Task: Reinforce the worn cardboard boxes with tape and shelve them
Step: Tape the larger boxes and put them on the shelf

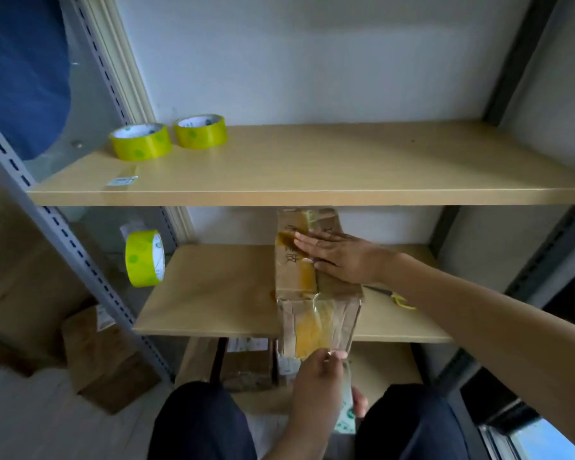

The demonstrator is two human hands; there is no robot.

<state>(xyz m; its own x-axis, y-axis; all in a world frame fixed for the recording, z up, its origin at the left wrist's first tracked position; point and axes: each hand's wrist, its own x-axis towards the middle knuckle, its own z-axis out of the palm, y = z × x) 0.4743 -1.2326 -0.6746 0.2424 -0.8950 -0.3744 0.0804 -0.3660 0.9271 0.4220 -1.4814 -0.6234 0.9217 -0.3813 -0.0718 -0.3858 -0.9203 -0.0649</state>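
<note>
A worn cardboard box (296, 280) stands on the lower shelf (213, 293), its near end overhanging the shelf's front edge. Clear tape (319, 320) runs over its top and down its front face. My right hand (336, 257) lies flat on the box top, fingers straight, pressing the tape. Below the box, my left hand (319, 380) grips a tape roll (346, 413) seen edge-on, with the strip stretched up to the box front.
Two yellow-green tape rolls (140, 141) (200, 130) lie on the upper shelf (312, 167); a third (145, 257) stands on edge left of the lower shelf. Scissors (395, 298) lie right of the box. More boxes (107, 356) (246, 363) sit below and left.
</note>
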